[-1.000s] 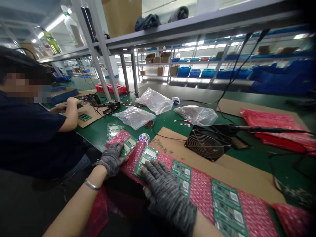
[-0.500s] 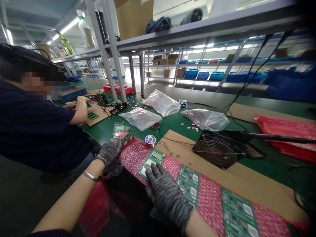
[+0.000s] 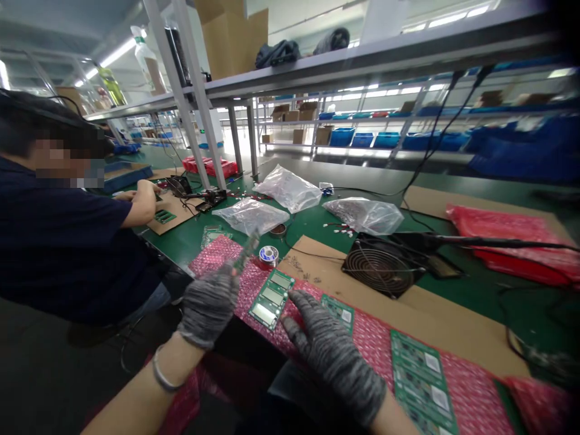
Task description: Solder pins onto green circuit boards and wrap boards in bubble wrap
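Both my hands wear grey knit gloves. My left hand (image 3: 209, 305) is closed around a green circuit board (image 3: 244, 254), holding it tilted up on edge above the pink bubble wrap (image 3: 367, 344). My right hand (image 3: 324, 344) lies with fingers spread on the bubble wrap, fingertips beside a flat green board panel (image 3: 270, 296). Another board (image 3: 339, 309) lies just right of that hand, and more green boards (image 3: 419, 380) lie further right on the wrap.
A small black fan (image 3: 378, 266) sits on brown cardboard (image 3: 435, 317) behind the wrap. A solder spool (image 3: 270, 254) and clear plastic bags (image 3: 251, 214) lie on the green bench. A co-worker in dark blue (image 3: 58, 241) works at the left. Red wrap (image 3: 507, 232) lies at right.
My left hand has picked a green board off the wrap's left end and raised it on edge. My right hand has slid slightly right, uncovering the flat panel.
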The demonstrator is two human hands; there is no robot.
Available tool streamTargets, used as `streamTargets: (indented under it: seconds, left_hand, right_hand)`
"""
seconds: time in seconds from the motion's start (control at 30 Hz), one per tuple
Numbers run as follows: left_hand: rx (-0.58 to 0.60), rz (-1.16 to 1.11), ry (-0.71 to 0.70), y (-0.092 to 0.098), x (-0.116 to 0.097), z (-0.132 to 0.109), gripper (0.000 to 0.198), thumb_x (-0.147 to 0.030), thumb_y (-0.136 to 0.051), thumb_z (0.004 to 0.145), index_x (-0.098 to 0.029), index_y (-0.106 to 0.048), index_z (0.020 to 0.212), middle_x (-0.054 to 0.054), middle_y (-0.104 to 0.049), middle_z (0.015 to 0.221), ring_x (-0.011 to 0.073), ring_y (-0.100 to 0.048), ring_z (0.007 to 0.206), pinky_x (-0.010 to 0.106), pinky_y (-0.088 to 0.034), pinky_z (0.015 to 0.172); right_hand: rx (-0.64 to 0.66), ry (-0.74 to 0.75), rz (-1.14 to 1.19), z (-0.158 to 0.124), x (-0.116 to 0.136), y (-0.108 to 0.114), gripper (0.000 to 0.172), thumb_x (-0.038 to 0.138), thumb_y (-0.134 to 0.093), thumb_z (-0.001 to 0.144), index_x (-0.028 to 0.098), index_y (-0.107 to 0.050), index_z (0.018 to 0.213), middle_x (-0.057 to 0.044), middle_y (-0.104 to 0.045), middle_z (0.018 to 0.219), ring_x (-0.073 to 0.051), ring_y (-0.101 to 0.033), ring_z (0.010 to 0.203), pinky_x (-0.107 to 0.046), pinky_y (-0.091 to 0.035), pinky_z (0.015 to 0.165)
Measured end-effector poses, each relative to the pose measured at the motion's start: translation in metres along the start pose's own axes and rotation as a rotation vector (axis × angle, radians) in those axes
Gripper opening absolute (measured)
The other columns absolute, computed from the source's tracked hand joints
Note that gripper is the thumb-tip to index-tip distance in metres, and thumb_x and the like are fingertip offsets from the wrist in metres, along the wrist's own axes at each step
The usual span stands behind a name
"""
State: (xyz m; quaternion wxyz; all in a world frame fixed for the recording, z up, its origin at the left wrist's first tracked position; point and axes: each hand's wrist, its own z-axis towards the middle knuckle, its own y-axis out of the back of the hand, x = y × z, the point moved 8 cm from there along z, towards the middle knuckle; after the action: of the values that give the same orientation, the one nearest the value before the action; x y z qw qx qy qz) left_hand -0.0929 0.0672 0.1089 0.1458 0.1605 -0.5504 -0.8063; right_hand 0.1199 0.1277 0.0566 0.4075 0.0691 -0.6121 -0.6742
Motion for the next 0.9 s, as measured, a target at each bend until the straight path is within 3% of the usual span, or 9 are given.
streamTargets:
  seconds: [0.1,0.2,0.27,0.37,0.47,0.6,0.8,0.9]
  left_hand:
    - [0.206,-0.019,-0.185,-0.042,-0.066,-0.025,0.039,-0.021,-0.037,0.095,-0.015,-0.064,0.124,0.017,-0.072,0.1,0.0271,-0.068,0.092,0.042,-0.054,0.081]
    - [0.314,0.008,-0.226,-0.065,-0.097,-0.04,0.045,-0.013,-0.034,0.093,-0.01,-0.059,0.129,0.022,-0.069,0.108,0.0298,-0.067,0.1,0.046,-0.054,0.084]
    - [0.363,0.019,-0.255,-0.073,-0.107,-0.047,0.041,-0.022,-0.041,0.093,-0.01,-0.061,0.127,0.024,-0.064,0.124,0.0331,-0.062,0.114,0.051,-0.05,0.097]
    - [0.413,0.031,-0.26,-0.08,-0.111,-0.053,0.053,-0.044,-0.052,0.09,-0.012,-0.059,0.131,0.023,-0.053,0.141,0.0376,-0.049,0.131,0.053,-0.037,0.111]
    - [0.429,0.053,-0.188,-0.085,-0.1,-0.048,0.067,-0.051,-0.053,0.089,-0.011,-0.046,0.142,0.023,-0.046,0.148,0.0375,-0.041,0.138,0.052,-0.033,0.114]
    - [0.453,0.06,-0.138,-0.088,-0.089,-0.036,0.07,-0.049,-0.048,0.091,-0.009,-0.037,0.147,0.022,-0.052,0.141,0.0342,-0.051,0.13,0.046,-0.04,0.108]
    - [0.502,0.025,-0.204,-0.078,-0.092,-0.024,0.056,-0.045,-0.049,0.09,-0.015,-0.048,0.137,0.014,-0.067,0.117,0.0287,-0.067,0.1,0.04,-0.05,0.09]
    - [0.495,0.015,-0.226,-0.074,-0.092,-0.021,0.054,-0.043,-0.045,0.092,-0.015,-0.046,0.138,0.014,-0.067,0.12,0.0276,-0.067,0.103,0.039,-0.048,0.093]
  right_hand:
    - [-0.019,0.002,-0.061,-0.015,-0.013,0.008,0.045,0.034,-0.052,0.087,0.012,-0.065,0.124,-0.017,-0.068,0.121,-0.036,-0.065,0.111,-0.056,-0.052,0.098]
    - [-0.03,0.01,-0.054,-0.03,-0.02,0.009,0.042,0.03,-0.052,0.086,0.013,-0.066,0.122,-0.016,-0.07,0.117,-0.032,-0.067,0.108,-0.05,-0.055,0.095]
    - [-0.038,-0.006,-0.055,-0.037,-0.025,0.01,0.042,0.029,-0.052,0.085,0.012,-0.067,0.121,-0.015,-0.071,0.116,-0.031,-0.068,0.105,-0.047,-0.057,0.092]
    - [-0.062,-0.003,-0.107,-0.043,-0.028,0.016,0.041,0.027,-0.054,0.084,0.012,-0.067,0.12,-0.015,-0.07,0.115,-0.031,-0.067,0.105,-0.045,-0.056,0.094]
    - [-0.057,0.013,-0.154,-0.047,-0.03,0.021,0.037,0.026,-0.057,0.082,0.013,-0.069,0.114,-0.015,-0.071,0.111,-0.03,-0.066,0.101,-0.043,-0.055,0.095]
    - [0.026,0.0,-0.15,-0.049,-0.033,0.017,0.03,0.026,-0.059,0.082,0.015,-0.073,0.106,-0.014,-0.07,0.114,-0.029,-0.064,0.105,-0.041,-0.053,0.097]
    - [0.09,0.017,-0.142,-0.049,-0.032,0.013,0.03,0.022,-0.059,0.083,0.013,-0.073,0.108,-0.014,-0.07,0.116,-0.029,-0.062,0.109,-0.039,-0.051,0.1]
    - [0.076,0.054,-0.165,-0.051,-0.031,0.012,0.032,0.022,-0.057,0.086,0.013,-0.072,0.112,-0.014,-0.069,0.119,-0.028,-0.061,0.112,-0.039,-0.049,0.102]
